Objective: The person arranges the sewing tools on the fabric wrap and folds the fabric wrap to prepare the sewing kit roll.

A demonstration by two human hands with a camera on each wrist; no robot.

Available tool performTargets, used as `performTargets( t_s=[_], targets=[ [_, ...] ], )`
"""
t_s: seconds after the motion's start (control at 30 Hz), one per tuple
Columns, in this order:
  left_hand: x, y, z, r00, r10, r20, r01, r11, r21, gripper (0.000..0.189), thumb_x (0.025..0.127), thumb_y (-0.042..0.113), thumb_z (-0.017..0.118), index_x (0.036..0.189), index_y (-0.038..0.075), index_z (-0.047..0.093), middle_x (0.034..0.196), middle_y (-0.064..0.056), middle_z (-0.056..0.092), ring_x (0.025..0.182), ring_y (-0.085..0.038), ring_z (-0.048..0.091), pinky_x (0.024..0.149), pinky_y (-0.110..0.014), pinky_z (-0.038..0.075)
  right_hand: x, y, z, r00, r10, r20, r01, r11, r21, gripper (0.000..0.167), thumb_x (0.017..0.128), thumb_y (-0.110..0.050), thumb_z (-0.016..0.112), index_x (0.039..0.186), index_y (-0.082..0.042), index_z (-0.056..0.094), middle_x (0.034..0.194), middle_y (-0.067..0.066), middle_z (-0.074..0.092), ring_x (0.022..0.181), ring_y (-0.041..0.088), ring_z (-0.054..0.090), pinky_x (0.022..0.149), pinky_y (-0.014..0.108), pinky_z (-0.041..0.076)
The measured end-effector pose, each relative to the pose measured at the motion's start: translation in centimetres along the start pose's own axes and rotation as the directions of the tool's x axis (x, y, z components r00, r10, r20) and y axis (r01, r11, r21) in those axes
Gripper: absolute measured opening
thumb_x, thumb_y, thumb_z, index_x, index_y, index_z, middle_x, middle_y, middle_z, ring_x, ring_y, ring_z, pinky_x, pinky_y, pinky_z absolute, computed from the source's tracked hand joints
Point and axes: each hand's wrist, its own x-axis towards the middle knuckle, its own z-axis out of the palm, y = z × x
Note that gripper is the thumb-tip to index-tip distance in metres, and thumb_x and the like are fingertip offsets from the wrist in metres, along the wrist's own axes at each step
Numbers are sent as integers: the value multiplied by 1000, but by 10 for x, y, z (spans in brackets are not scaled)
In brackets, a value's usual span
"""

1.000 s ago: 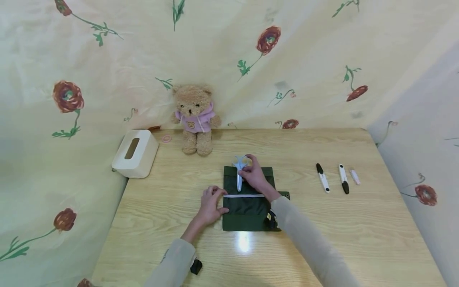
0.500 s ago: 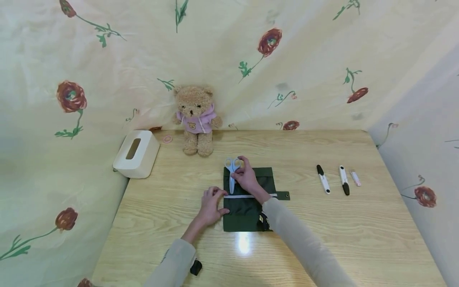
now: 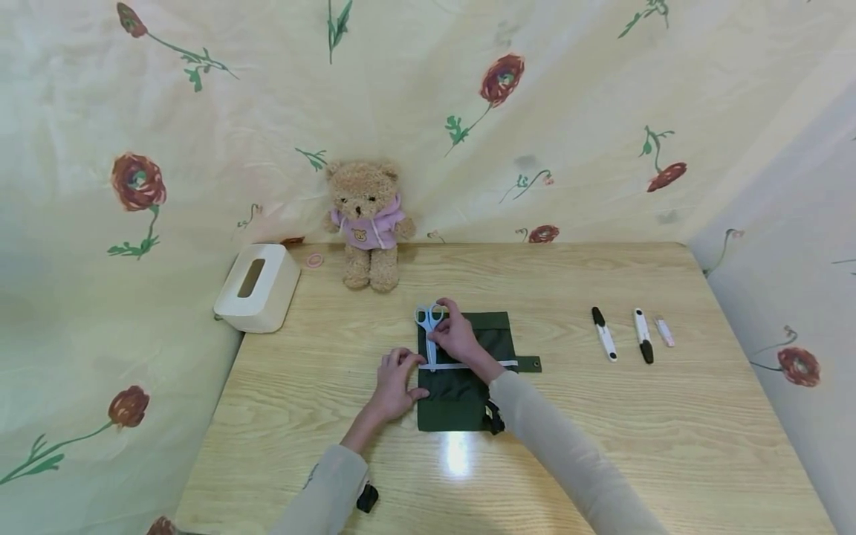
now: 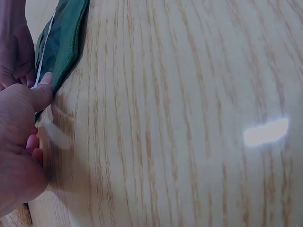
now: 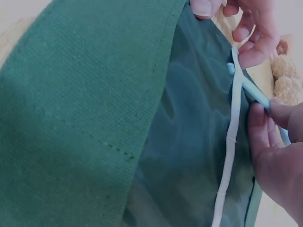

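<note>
A dark green fabric roll-up case [image 3: 455, 412] lies spread on the table, crossed by a white elastic band [image 5: 230, 137]. My right hand [image 3: 457, 336] pinches light blue scissors [image 3: 430, 318] by the shank below the loops. They stand at the case's left side, loops away from me. In the right wrist view the tip [image 5: 230, 68] passes under the band and shows on its near side. At the case's left edge, my left hand [image 3: 393, 385] touches the band's end with its fingers, the thumb [image 4: 45, 84] resting on the fabric, apart from them.
To the right lie two white-and-black pens [image 3: 605, 334] [image 3: 643, 336] and a small pale stick-like item [image 3: 664, 331]. A teddy bear [image 3: 364, 223] stands at the back near a white tissue box [image 3: 259, 288] and a pink ring [image 3: 314, 260]. The case's snap strap [image 3: 530, 364] sticks out right.
My right hand has carried the scissors left across the case, then toward me, bringing their tip to the band. The left hand stays at the case's left edge.
</note>
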Motion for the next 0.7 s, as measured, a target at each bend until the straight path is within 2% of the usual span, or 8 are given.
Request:
performTargets(
  t_s=[0.2,0.53,0.7],
  targets=[
    [0,1,1,999,28,-31,-27,1000,12,52,78,15,84,123,10,58,126,-15,42,111,-38,39,89,-55,32,-3,-1,-3,1000,20,19,-19,998,-57,69,86,4,75,142,-6,37,82,10,68,65,19,66,63,32,52],
    [1,4,-1,999,-21,26,20,999,35,52,80,19,84,124,12,57,129,-14,39,113,-37,37,92,-56,31,-10,-9,-8,996,50,71,-41,991,-125,65,81,5,77,136,1,42,77,10,67,58,19,65,57,31,53],
    [1,6,-1,999,-34,36,32,999,43,53,80,18,84,125,12,56,129,-14,39,114,-37,36,92,-56,31,-10,-11,-11,990,74,119,-46,975,-219,71,83,1,77,143,0,40,80,11,64,55,19,63,54,30,53]
  ],
)
